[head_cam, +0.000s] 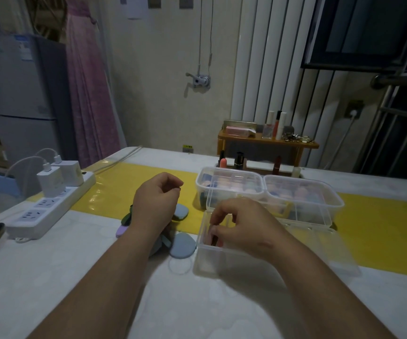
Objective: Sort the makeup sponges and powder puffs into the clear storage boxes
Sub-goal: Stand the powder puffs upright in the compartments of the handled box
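1. The loose puffs [182, 245] lay in a small heap on the bench [75, 277], just left of the near box [212, 260] and partly under your left wrist. They were flat teardrop pads, blue, lilac and dark green. I judged them light, soft and springy, not fragile, so a light pinch at the rim would have lifted one. Pressing the face would only have flattened it.
2. Your right hand [236, 226] was curled over the near box's left end with its fingertips down inside. They seemed closed on something pinkish and something dark, though I could not tell exactly what.
3. Your left hand [156, 201] hovered above the heap, loosely curled, thumb near forefinger, with nothing visibly held.
4. The near box looked almost bare. It was thin clear plastic, probably slick and easy to shove, so steadying it would have helped.
5. Two far boxes [266, 189] sat side by side behind it, already holding many sponges.
6. A power strip [51, 209] lay well to the left.
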The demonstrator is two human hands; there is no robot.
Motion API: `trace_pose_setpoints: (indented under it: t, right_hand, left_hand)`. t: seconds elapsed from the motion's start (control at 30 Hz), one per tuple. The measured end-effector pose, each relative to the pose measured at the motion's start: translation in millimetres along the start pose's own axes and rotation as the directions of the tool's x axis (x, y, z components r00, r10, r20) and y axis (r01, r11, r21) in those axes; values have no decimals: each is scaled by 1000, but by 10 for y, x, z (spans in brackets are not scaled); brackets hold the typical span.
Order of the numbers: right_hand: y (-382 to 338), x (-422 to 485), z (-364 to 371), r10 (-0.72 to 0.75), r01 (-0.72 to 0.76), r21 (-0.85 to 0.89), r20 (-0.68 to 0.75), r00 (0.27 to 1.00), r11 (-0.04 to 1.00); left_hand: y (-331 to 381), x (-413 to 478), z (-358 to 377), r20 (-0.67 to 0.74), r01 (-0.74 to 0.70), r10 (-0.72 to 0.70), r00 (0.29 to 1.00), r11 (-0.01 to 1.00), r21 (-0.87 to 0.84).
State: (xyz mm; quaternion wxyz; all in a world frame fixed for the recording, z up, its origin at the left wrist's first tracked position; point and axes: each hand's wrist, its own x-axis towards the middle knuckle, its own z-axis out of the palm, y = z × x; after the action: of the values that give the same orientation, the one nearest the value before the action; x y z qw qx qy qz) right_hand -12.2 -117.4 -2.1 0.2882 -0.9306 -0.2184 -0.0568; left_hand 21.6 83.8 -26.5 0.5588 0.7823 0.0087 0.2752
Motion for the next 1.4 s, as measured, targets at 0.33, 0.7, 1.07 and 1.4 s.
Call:
trace_pose_setpoints:
  t: [0.33,0.7,1.07,1.4]
  right_hand:
    - [-5,6,-19,-26,26,-20,-19,999,999]
    - [35,17,-7,-23,35,127,-98,995,991]
    - [36,29,-14,-8,22,135,-100,995,991]
    - [50,23,-14,5,16,166,-126,992,986]
  left_hand:
    - [53,-38,-83,479,-189,-34,877,893,408]
    - [30,-27,-129,649,-486,-18,761,648,587]
    - [13,-43,-142,662,-559,22,749,557,614]
    - [-2,-15,-141,471,-368,94,877,762,533]
